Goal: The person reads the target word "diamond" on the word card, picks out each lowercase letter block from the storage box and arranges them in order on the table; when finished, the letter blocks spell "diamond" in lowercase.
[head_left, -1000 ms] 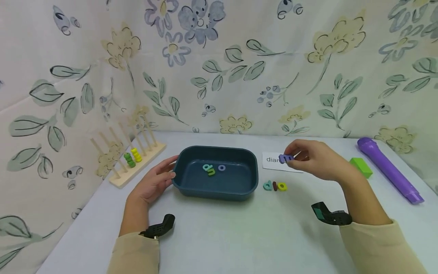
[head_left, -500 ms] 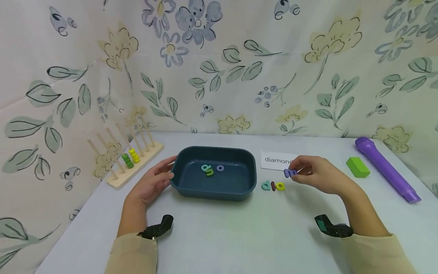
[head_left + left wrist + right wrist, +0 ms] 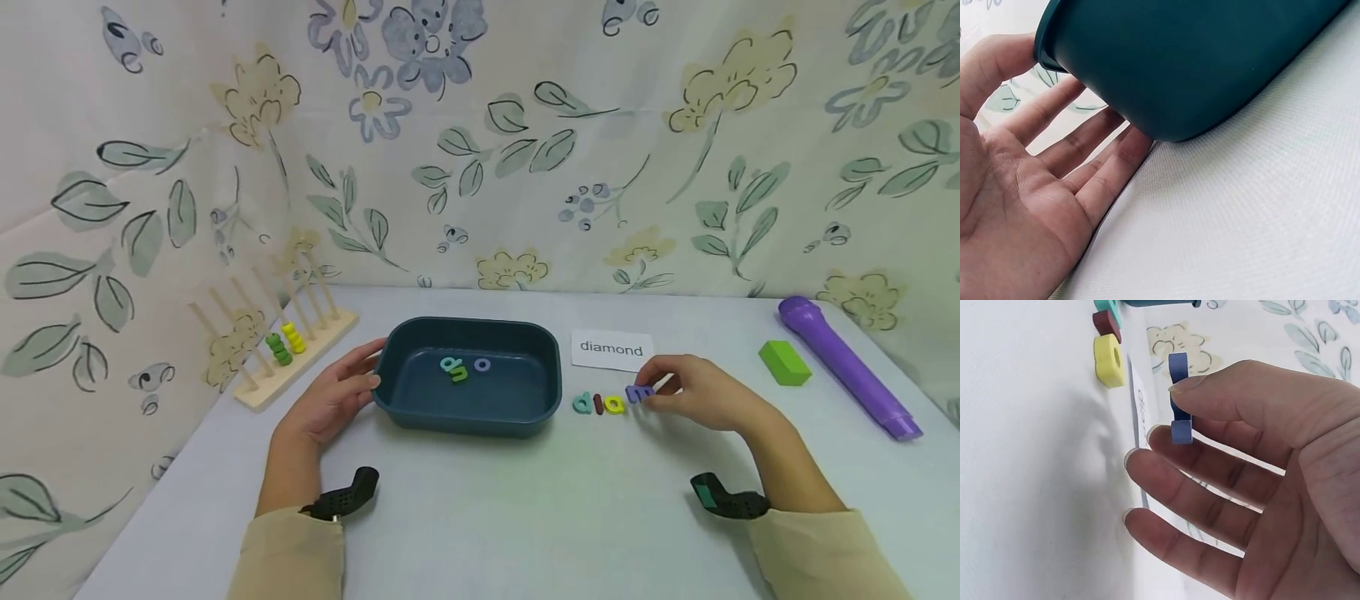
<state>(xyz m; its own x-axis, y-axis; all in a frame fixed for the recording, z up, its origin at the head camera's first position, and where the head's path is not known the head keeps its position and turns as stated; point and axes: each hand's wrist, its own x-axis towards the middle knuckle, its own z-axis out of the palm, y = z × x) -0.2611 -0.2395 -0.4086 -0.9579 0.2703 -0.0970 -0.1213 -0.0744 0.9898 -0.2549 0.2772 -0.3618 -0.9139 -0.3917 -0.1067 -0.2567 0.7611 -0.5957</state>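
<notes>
My right hand (image 3: 693, 392) pinches a purple letter m (image 3: 638, 393) between thumb and fingers, just above the table, to the right of a short row of letters. That row has a teal d (image 3: 582, 403), a dark red stick-shaped letter (image 3: 598, 404) and a yellow letter (image 3: 615, 405). In the right wrist view the purple letter (image 3: 1179, 400) is seen edge-on under the thumb. My left hand (image 3: 337, 400) touches the left end of a dark blue-green tray (image 3: 465, 425); its thumb is at the rim (image 3: 1047, 37), its fingers extended against the outer wall.
Inside the tray are a teal letter (image 3: 451, 364), a green n (image 3: 459, 375) and a purple o (image 3: 482, 365). A card reading "diamond" (image 3: 611, 348) lies behind the row. A peg rack (image 3: 300, 367), green block (image 3: 785, 363) and purple microphone (image 3: 847, 367) stand around.
My right hand has brought the purple letter from over the card down toward the table, to the right end of the row, uncovering the card's word. The left hand stays at the tray.
</notes>
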